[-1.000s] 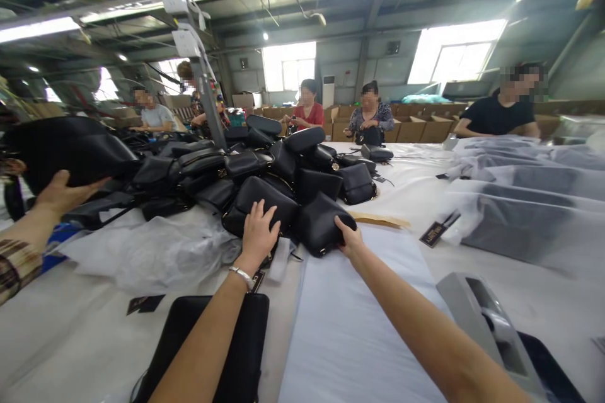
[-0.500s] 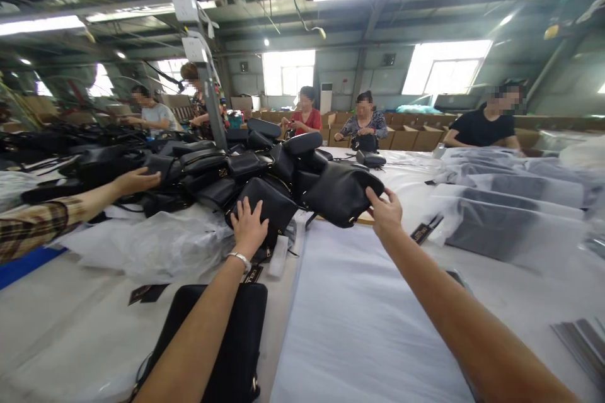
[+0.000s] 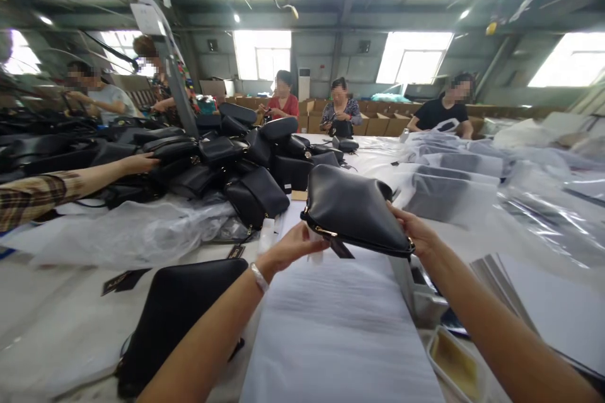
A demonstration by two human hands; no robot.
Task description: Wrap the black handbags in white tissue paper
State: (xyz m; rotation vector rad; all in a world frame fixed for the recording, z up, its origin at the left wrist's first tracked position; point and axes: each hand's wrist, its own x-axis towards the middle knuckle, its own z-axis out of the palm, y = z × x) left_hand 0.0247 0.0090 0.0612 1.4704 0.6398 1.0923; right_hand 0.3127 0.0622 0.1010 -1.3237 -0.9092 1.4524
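Observation:
A black handbag [image 3: 354, 204] with a gold zip is lifted above the white sheet [image 3: 331, 334], tilted with its zipped edge toward me. My right hand [image 3: 413, 230] grips its right side, thumb and fingers on the edge. At the lower left corner, by the zip, the fingers of my left hand [image 3: 297, 245] are closed on the bag's edge. A dark tag [image 3: 341, 248] hangs under the bag beside my left fingers. Another black handbag [image 3: 184, 308] lies on the table, partly behind my left forearm.
A heap of black handbags [image 3: 220, 154] fills the back left, with crumpled clear plastic [image 3: 155, 233] before it. A co-worker's hand [image 3: 139, 164] touches the heap. Bagged items [image 3: 439, 182], grey-white sheets [image 3: 553, 308] and a small tray [image 3: 456, 362] are at right. Several people work behind.
My right hand has brought the handbag nearer and turned it. My left hand has left another bag on the heap and moved right to this one. The view has shifted right.

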